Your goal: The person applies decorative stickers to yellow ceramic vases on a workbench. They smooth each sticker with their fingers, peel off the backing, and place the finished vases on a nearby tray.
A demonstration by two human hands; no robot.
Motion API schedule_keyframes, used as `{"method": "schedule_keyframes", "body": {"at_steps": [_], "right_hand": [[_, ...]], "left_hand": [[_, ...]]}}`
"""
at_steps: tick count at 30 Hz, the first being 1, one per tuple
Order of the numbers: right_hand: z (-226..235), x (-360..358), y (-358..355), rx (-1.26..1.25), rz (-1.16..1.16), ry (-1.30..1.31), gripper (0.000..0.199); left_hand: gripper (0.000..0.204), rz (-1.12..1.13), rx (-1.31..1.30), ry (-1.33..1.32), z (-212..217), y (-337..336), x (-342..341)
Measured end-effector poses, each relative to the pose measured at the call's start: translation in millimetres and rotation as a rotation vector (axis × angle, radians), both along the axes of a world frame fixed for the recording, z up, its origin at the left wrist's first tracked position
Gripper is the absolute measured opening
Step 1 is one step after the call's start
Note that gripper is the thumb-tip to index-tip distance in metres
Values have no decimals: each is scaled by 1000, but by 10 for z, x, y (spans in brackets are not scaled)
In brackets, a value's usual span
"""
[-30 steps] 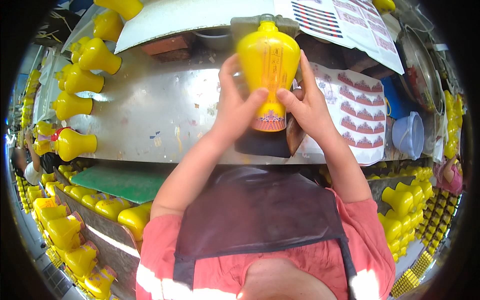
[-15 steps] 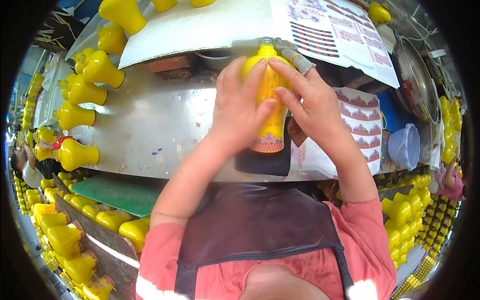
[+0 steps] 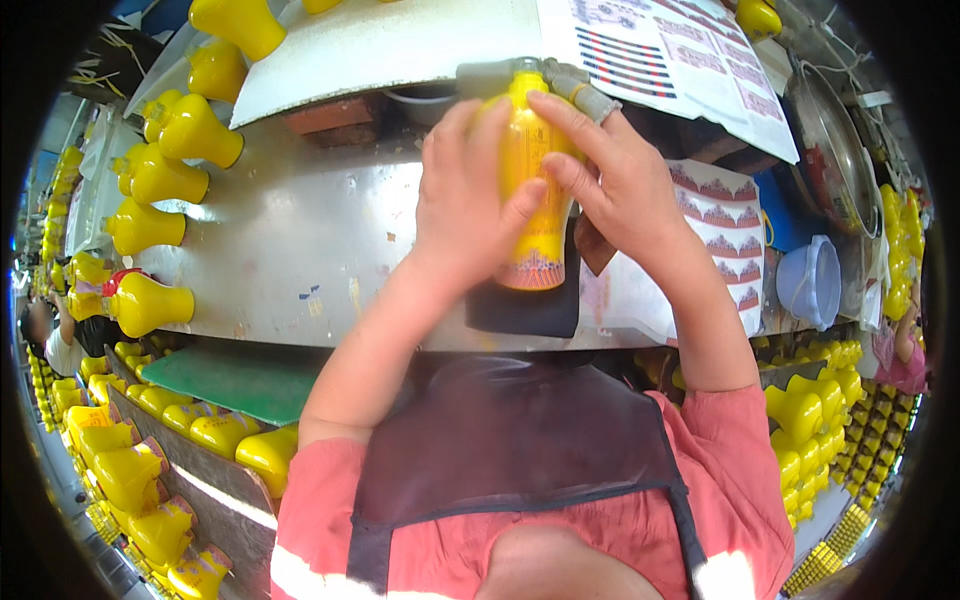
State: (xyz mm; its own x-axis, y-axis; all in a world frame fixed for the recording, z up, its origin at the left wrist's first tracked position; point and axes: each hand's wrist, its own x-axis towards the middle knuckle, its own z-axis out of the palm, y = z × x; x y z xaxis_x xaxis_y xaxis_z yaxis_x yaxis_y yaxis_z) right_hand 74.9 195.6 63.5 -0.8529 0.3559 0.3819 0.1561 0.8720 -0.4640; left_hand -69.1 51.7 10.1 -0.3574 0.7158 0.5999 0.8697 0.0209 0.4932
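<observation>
A glossy yellow bottle (image 3: 541, 215) lies between my hands, its neck pointing away from me. It bears a patterned red-and-blue band at its base and a printed panel along its body. My left hand (image 3: 462, 195) presses against its left side, thumb over the front; its fingers are blurred. From the right, my right hand (image 3: 625, 190) holds the bottle with thumb and index finger on its surface. Grey cloth covers (image 3: 590, 100) wrap other fingers of that hand near the bottle's neck. A dark cloth pad (image 3: 520, 313) lies beneath the bottle's base.
Several yellow vases (image 3: 150, 305) line the left side of the metal table (image 3: 320, 225). Printed decal sheets (image 3: 720, 235) lie to the right and a larger sheet (image 3: 690, 60) farther back. A light blue bucket (image 3: 808, 283), bricks (image 3: 335, 115) and a green board (image 3: 235, 383) are nearby.
The bottle and both hands have shifted slightly away from me in the view, which itself has moved a little. Both hands stay on the bottle; the left fingers remain blurred.
</observation>
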Motion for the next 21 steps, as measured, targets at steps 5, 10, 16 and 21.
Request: {"method": "schedule_keyframes", "body": {"at_steps": [5,10,16,21], "right_hand": [[-153,164,-43,-582,-47,11,73],[-423,261,-229,-729,-57,20,94],[-517,292,-257,-854,-47,50,93],[-528,258,-320,-709,-99,28,93]], "left_hand": [[79,-143,82,-604,-201,-130,7],[82,-175,43,-718,-370,-195,150],[83,-274,95,-920,-369,-223,156],[86,-260,147,-1014,-336,-186,218]]}}
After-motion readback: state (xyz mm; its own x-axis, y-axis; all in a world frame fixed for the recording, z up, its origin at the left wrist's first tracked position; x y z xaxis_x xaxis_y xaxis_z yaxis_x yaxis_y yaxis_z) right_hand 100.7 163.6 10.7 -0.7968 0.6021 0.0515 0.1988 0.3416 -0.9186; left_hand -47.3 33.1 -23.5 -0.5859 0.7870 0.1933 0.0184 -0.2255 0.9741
